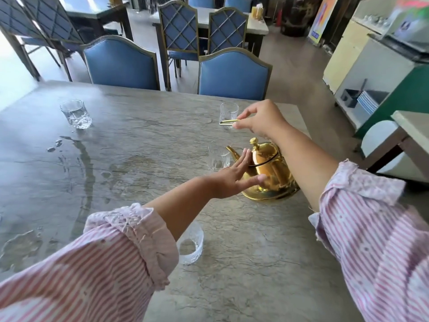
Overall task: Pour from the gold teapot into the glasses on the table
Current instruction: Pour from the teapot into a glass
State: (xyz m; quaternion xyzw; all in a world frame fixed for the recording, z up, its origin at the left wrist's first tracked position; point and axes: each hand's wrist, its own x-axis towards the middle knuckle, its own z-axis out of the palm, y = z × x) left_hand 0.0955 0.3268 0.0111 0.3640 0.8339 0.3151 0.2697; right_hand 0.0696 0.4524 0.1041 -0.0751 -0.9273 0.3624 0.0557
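Striped pink sleeves frame the view. Left hand [234, 180] lies flat, fingers released, touching the polished gold metal teapot [270, 173] just beyond its fingertips. Right hand [260, 119] above pinches the teapot's thin gold handle [228, 122]. Spout points left, toward the clear cut-glass tumbler [218, 158] beside it.

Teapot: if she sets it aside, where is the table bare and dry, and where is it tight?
Bare dry patch: table near edge, between the near glass and the right sleeve. Another mid-table, between the far-left glass and far-right glass. Crowded around the gold teapot, with a glass at its spout and both hands close. Left side holds spilled water.
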